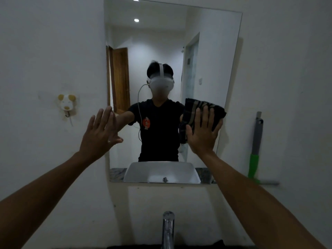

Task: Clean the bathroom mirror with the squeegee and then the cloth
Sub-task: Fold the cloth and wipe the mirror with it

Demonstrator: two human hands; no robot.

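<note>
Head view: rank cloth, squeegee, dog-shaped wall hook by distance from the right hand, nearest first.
1. cloth: under the right hand, pressed flat on the mirror.
2. squeegee: propped against the wall just right of the mirror.
3. dog-shaped wall hook: far side, left of the mirror.

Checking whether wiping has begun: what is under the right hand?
A dark striped cloth lies under the right hand, pressed flat against the mirror. The glass behind the cloth is covered, so its state cannot be seen.
</note>
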